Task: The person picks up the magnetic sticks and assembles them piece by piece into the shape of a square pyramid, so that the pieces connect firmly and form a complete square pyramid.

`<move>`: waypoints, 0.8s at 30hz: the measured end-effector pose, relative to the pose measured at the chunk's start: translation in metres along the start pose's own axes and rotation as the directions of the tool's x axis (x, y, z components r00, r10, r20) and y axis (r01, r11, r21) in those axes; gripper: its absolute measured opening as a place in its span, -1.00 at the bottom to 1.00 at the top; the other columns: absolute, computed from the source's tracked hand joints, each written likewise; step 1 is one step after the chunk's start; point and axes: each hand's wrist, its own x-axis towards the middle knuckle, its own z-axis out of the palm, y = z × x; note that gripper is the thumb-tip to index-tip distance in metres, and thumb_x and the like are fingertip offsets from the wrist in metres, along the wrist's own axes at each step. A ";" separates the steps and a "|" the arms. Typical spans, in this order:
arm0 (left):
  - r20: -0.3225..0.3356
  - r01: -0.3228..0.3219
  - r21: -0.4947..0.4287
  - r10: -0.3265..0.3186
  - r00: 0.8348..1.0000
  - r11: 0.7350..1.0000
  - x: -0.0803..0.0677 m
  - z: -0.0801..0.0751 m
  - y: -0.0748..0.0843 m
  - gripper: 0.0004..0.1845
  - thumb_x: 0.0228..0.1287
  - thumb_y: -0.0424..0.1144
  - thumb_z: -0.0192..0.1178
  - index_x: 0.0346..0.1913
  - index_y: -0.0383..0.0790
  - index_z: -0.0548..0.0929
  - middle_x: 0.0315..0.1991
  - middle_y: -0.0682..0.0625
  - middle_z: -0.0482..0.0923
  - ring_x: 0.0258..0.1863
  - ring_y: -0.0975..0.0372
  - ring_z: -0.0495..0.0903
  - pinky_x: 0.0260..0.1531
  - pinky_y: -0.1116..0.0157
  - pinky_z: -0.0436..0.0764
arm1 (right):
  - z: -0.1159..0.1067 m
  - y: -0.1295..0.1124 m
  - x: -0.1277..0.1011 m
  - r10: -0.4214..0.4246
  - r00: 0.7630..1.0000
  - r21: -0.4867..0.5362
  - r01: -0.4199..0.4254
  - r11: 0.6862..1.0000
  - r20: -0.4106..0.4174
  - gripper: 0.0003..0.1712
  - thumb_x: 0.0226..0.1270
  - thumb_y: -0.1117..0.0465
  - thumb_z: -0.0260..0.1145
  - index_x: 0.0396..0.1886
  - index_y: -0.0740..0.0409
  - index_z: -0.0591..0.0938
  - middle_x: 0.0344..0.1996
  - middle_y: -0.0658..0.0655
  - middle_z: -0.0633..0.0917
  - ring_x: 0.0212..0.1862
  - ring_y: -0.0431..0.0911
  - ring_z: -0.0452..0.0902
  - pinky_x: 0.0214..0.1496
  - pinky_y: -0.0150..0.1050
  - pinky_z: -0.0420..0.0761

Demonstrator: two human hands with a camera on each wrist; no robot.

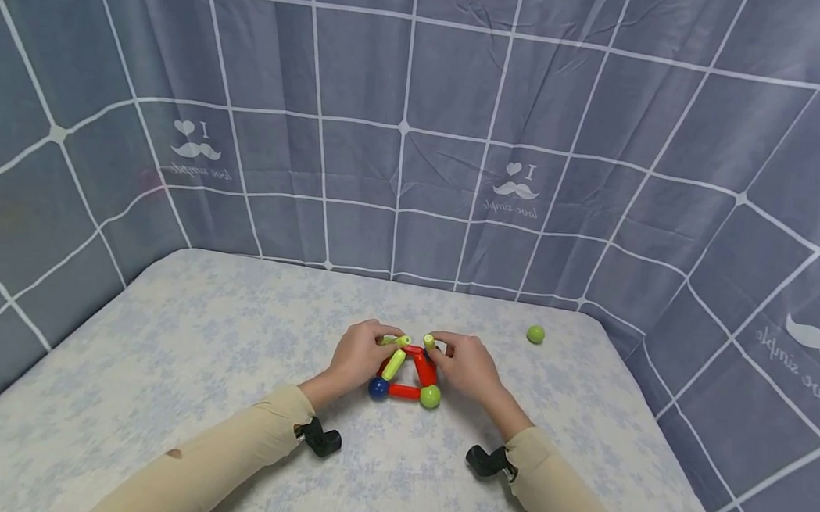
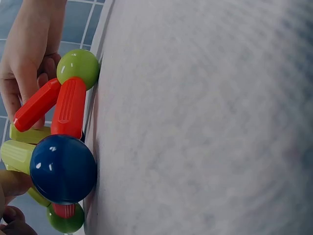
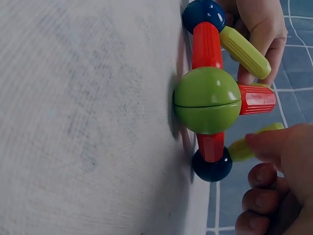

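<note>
A bed [image 1: 199,368] in a pale floral sheet carries a toy frame [image 1: 406,373] of red and yellow-green rods joined by balls; a lone green ball [image 1: 535,334] lies well apart, near the far right corner.

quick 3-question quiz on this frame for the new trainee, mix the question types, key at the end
1. True or false: the loose green ball touches the stick-and-ball structure.
2. Multiple choice: the stick joining the blue ball and the green ball at the near edge of the structure is A) yellow-green, B) red, C) blue.
3. Short answer: what does each hand hold, left hand and right hand?

Key
1. False: it lies apart on the bedsheet, to the right.
2. B.
3. Each pinches a yellow-green stick at the top: left, right.
</note>
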 end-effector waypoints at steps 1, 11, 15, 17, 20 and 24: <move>0.002 -0.003 -0.006 0.003 1.000 1.000 0.000 0.000 -0.001 -0.80 0.31 -0.23 0.34 -0.04 0.04 0.81 -0.51 0.03 0.40 -0.59 0.22 0.36 -0.63 0.38 0.27 | 0.000 -0.001 0.000 -0.008 1.000 -0.025 0.008 1.000 0.005 -0.67 0.38 0.07 0.38 0.12 -0.08 0.73 -0.71 -0.05 0.48 -0.64 -0.17 0.34 -0.60 -0.31 0.33; 0.023 0.018 -0.064 -0.017 1.000 0.998 -0.004 -0.006 -0.004 -0.77 0.31 -0.26 0.33 -0.02 0.05 0.80 -0.48 0.02 0.41 -0.60 0.22 0.42 -0.64 0.36 0.39 | 0.002 -0.010 0.002 -0.040 0.998 -0.171 0.047 0.984 0.047 -0.70 0.38 0.07 0.37 0.08 -0.17 0.76 -0.66 -0.10 0.50 -0.57 -0.18 0.35 -0.56 -0.33 0.30; 0.031 0.021 -0.087 -0.019 0.999 0.996 -0.005 -0.006 -0.005 -0.76 0.32 -0.26 0.31 -0.01 0.06 0.80 -0.48 0.01 0.43 -0.61 0.22 0.42 -0.63 0.35 0.41 | 0.001 -0.013 0.000 -0.055 0.997 -0.189 0.064 0.980 0.051 -0.69 0.40 0.09 0.35 0.10 -0.16 0.75 -0.71 -0.09 0.48 -0.63 -0.18 0.30 -0.59 -0.34 0.24; 0.031 0.020 -0.086 -0.017 0.999 0.996 -0.005 -0.006 -0.005 -0.75 0.31 -0.27 0.31 -0.01 0.06 0.80 -0.49 0.02 0.43 -0.58 0.21 0.40 -0.61 0.36 0.36 | 0.001 -0.012 -0.001 -0.058 0.997 -0.186 0.067 0.980 0.052 -0.68 0.41 0.10 0.35 0.12 -0.15 0.74 -0.74 -0.08 0.46 -0.65 -0.18 0.28 -0.60 -0.34 0.23; 0.033 0.017 -0.083 -0.014 0.999 0.996 -0.005 -0.006 -0.005 -0.75 0.31 -0.27 0.30 0.00 0.06 0.80 -0.50 0.02 0.42 -0.57 0.21 0.39 -0.60 0.37 0.33 | 0.002 -0.012 -0.001 -0.052 0.997 -0.184 0.061 0.981 0.052 -0.68 0.41 0.10 0.35 0.13 -0.15 0.73 -0.74 -0.08 0.46 -0.65 -0.18 0.29 -0.60 -0.34 0.24; 0.031 0.013 -0.071 -0.010 0.999 0.997 -0.005 -0.005 -0.003 -0.75 0.31 -0.27 0.30 -0.01 0.05 0.80 -0.50 0.03 0.43 -0.56 0.22 0.38 -0.60 0.38 0.33 | 0.003 -0.010 -0.001 -0.043 0.998 -0.174 0.052 0.983 0.053 -0.68 0.40 0.09 0.35 0.12 -0.15 0.73 -0.70 -0.11 0.49 -0.64 -0.19 0.34 -0.59 -0.33 0.30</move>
